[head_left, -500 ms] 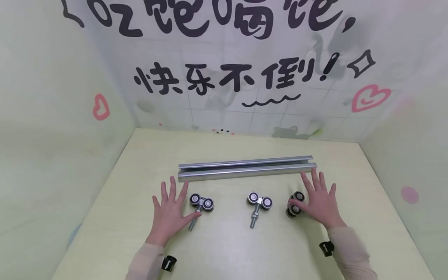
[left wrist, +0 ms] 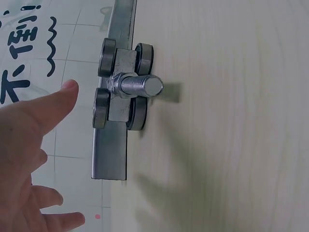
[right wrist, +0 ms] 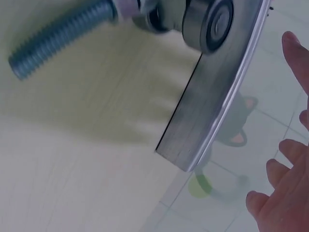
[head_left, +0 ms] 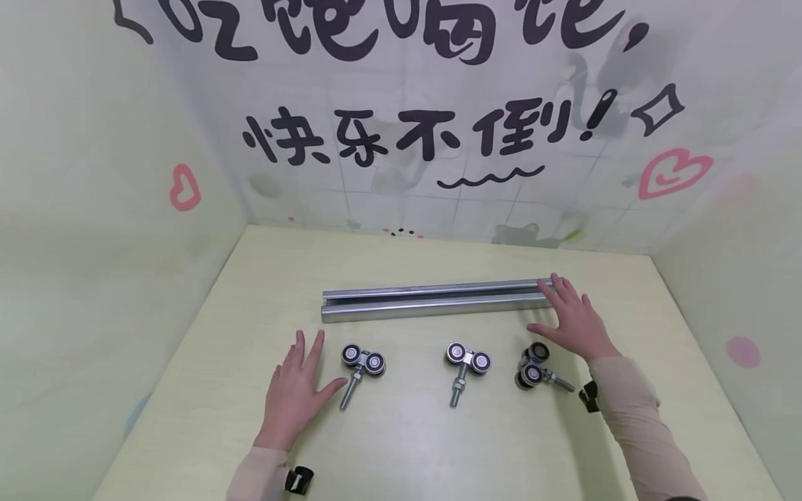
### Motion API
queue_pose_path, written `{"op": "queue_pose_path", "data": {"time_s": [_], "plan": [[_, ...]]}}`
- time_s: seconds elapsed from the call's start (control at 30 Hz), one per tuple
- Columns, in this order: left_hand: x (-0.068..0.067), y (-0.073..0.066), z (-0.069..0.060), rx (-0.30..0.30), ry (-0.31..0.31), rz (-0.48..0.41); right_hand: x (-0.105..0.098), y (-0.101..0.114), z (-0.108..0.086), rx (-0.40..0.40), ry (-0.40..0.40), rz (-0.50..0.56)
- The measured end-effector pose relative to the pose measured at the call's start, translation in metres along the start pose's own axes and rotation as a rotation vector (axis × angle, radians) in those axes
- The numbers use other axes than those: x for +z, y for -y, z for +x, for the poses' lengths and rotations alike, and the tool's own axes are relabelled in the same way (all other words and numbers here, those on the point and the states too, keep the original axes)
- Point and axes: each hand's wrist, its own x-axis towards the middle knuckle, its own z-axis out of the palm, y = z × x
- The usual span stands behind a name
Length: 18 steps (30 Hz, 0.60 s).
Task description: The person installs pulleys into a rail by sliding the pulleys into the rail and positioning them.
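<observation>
In the head view, a grooved metal rail (head_left: 432, 302) lies across the table. Below it are three wheeled rollers with bolts: left (head_left: 363, 360), middle (head_left: 468, 358) and right (head_left: 530, 374). The left hand (head_left: 293, 398), fingers spread, is beside the left roller and holds nothing. Over the rail's right end reaches the right hand (head_left: 579, 323), fingers extended; whether it touches the rail I cannot tell. The left wrist view has a roller (left wrist: 123, 84) near the thumb of the left hand (left wrist: 29, 145). In the right wrist view, the rail (right wrist: 207, 101) appears beside the right hand (right wrist: 289, 188).
A pale wooden table (head_left: 401, 445) carries everything. Behind it stands a wall covering (head_left: 376, 202) with large dark characters and pink hearts, and similar pale walls rise at the left and right. Black bands are at both wrists.
The right hand has moved up from the right roller to the rail's end, uncovering that roller and its bolt. The left hand has drawn slightly down and left, away from the left roller.
</observation>
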Motion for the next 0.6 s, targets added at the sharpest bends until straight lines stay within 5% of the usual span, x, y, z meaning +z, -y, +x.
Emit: {"op": "queue_pose_path", "data": {"time_s": [0.23, 0.6], "plan": [[0.003, 0.004, 0.000, 0.030, -0.077, -0.006, -0.005, -0.019, 0.019, 0.031, 0.092, 0.044], [0.000, 0.002, -0.007, -0.080, -0.031, -0.080, -0.010, -0.034, 0.044, 0.020, 0.190, 0.068]]}}
